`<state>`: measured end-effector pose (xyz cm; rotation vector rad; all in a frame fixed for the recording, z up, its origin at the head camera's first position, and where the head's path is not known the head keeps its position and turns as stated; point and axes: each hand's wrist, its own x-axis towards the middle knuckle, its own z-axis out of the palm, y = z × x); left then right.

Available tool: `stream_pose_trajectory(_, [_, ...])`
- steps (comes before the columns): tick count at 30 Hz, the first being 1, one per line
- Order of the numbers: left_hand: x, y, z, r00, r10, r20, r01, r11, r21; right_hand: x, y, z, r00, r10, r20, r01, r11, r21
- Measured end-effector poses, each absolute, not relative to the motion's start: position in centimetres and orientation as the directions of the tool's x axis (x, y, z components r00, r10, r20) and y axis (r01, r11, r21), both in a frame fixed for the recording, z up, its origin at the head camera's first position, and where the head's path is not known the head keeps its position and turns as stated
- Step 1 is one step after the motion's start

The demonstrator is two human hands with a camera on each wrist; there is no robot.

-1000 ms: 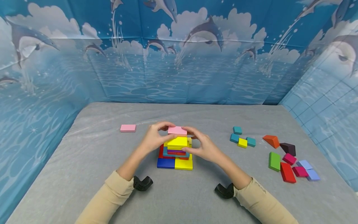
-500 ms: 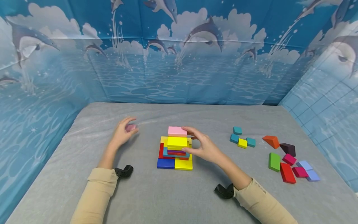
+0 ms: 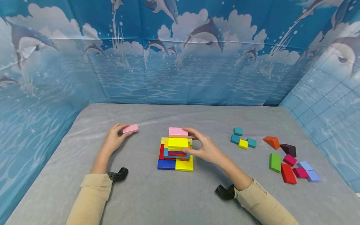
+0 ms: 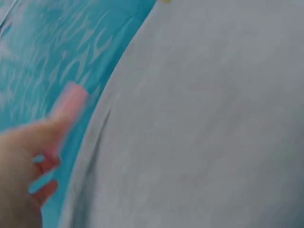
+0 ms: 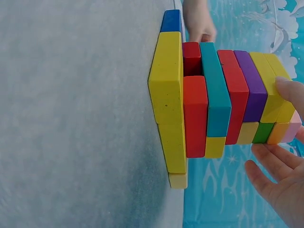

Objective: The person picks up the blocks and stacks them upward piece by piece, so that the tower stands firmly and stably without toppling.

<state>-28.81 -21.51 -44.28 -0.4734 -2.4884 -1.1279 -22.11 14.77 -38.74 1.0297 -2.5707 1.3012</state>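
My left hand (image 3: 113, 139) pinches a pink block (image 3: 131, 128) between thumb and fingers, left of the tower, with the block slightly tilted; the left wrist view shows this pink block (image 4: 72, 102) blurred. In the middle stands a tower of flat wooden blocks, with blue (image 3: 166, 164) and yellow (image 3: 184, 166) ones at its base. Another pink block (image 3: 178, 132) stands at its top. My right hand (image 3: 206, 150) touches the tower's upper right side with spread, relaxed fingers. Its thumb lies against an upper yellow block (image 5: 270, 109), and the fingers reach the side near a green block (image 5: 263, 133).
Off to the right lie small teal blocks (image 3: 235, 139) and a yellow one (image 3: 243, 144). Farther right are an orange wedge (image 3: 271, 142), a dark block (image 3: 288, 150), a green block (image 3: 275, 162), a red block (image 3: 288, 173), and magenta and pale blue pieces. Dolphin-print curtains (image 3: 180, 72) enclose the grey table (image 3: 180, 200).
My left hand has left the tower's top, moved left and taken hold of the loose pink block, which is now tilted. The right hand has stayed at the tower.
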Motion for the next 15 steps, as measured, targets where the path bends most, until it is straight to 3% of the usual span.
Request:
stream_pose_trajectory(8, [-25.3,-15.3,-39.1,-0.743,0.289,0.603,0.669,0.355,0.653,-22.1,14.8,-38.8,-0.772,-0.528,0.352,-0.596,0.412,-0.689])
stream_pose_trajectory(15, [-22.9,-10.9,-37.7,-0.553,0.502,0.665,0.828,0.244,0.504,-22.2,14.8,-39.0,-0.748,-0.541,0.385,-0.631,0.398,-0.666])
